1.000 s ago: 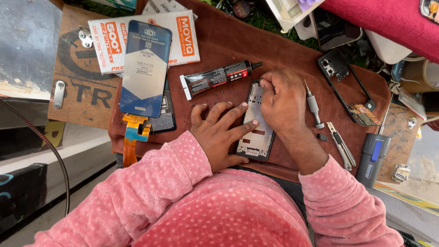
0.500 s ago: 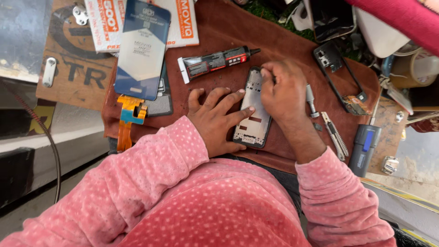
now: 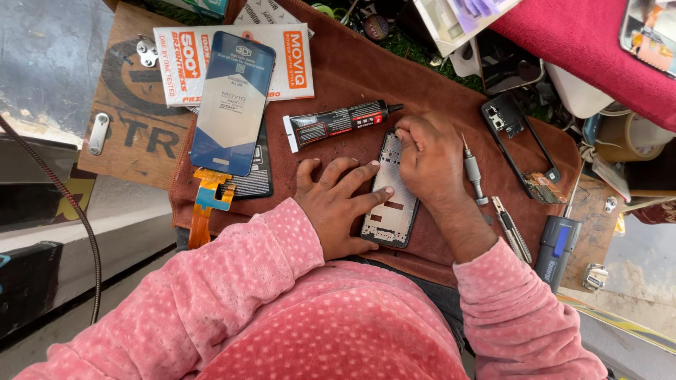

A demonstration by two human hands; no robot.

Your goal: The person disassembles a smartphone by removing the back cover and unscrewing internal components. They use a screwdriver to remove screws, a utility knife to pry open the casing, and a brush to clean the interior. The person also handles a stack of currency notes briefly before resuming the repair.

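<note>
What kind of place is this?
Probably a phone repair bench: an opened phone frame under both hands, a replacement screen with its orange flex cable, a glue tube and a precision screwdriver.

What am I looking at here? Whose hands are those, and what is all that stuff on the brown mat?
The camera sits on a person's head and looks down, so you see their own two arms in pink sleeves. On a brown mat lies an opened phone frame. The left hand lies flat and presses on the frame's edge. The right hand is bunched at the frame's top end; what its fingertips pinch, if anything, is hidden. Beside them lie a black glue tube, a small screwdriver, a new phone screen with an orange ribbon cable, another black phone frame and a grey-blue tool.
</note>
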